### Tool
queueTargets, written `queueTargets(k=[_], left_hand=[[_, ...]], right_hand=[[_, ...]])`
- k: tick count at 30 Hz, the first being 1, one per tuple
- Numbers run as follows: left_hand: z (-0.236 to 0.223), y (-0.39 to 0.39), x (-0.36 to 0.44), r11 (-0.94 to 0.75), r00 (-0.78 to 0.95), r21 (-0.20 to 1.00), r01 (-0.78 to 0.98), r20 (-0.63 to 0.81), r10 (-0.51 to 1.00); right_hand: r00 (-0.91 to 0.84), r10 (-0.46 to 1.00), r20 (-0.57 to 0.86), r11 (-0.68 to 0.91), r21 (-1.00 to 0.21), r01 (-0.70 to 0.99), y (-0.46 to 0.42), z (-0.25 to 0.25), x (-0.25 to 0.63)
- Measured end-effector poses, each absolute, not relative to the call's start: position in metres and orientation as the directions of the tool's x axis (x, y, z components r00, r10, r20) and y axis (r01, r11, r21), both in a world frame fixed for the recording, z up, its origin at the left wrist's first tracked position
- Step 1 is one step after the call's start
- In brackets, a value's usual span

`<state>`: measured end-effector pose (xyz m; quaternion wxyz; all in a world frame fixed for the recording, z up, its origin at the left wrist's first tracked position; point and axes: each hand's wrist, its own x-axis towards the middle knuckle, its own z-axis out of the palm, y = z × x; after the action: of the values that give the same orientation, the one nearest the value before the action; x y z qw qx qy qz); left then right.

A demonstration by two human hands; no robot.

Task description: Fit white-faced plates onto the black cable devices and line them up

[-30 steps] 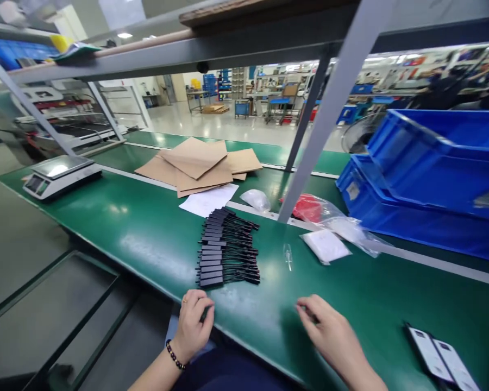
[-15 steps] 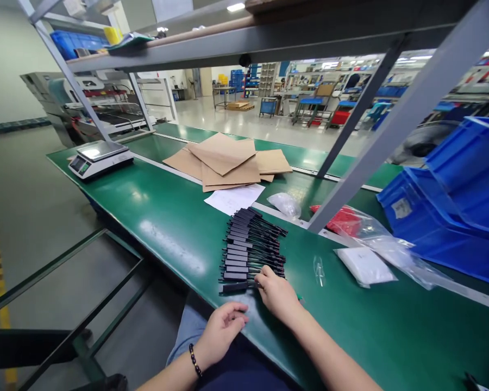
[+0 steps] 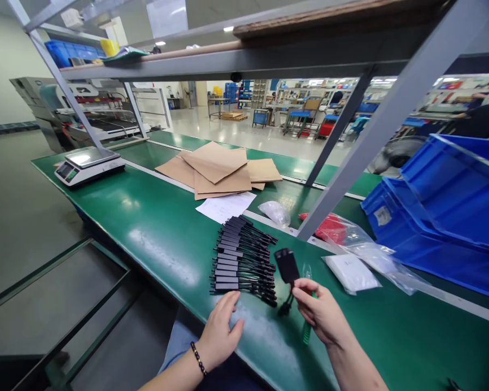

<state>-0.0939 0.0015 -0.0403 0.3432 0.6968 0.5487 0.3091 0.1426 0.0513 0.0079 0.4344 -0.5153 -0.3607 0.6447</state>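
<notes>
White scale, brown cardboard sheets beside white paper, blue bins at right

Right hand has a black module pinched by its short cables, green strip poking out past it too. Left hand is loosely spread, just beside the near end of a row of black modules on the green bench. Stacked blue bins off right.
</notes>
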Motion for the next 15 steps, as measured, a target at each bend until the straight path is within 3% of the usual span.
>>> queueTargets(k=[3, 6, 8, 10, 15], left_hand=[[-0.03, 0.004, -0.088, -0.095, 0.195, 0.883, 0.46, 0.003, 0.981], [-0.013, 0.012, -0.068, 0.091, 0.246, 0.981, 0.174, -0.133, 0.96], [-0.004, 0.02, -0.047, 0.263, 0.333, 0.961, -0.089, -0.22, 0.917], [-0.001, 0.029, -0.026, 0.383, 0.403, 0.892, -0.238, -0.268, 0.875], [-0.013, 0.043, 0.003, 0.469, 0.391, 0.858, -0.209, -0.366, 0.844]], right_hand=[[-0.091, 0.924, -0.37, -0.381, -0.901, -0.208, 0.032, 0.018, 0.158], [-0.146, 0.891, -0.43, -0.446, -0.889, -0.107, 0.014, 0.017, 0.158], [-0.138, 0.897, -0.421, -0.425, -0.905, 0.001, 0.005, 0.009, 0.151], [-0.093, 0.923, -0.373, -0.362, -0.925, 0.118, 0.0, -0.002, 0.145], [-0.044, 0.952, -0.304, -0.272, -0.899, 0.344, -0.009, -0.021, 0.15]])
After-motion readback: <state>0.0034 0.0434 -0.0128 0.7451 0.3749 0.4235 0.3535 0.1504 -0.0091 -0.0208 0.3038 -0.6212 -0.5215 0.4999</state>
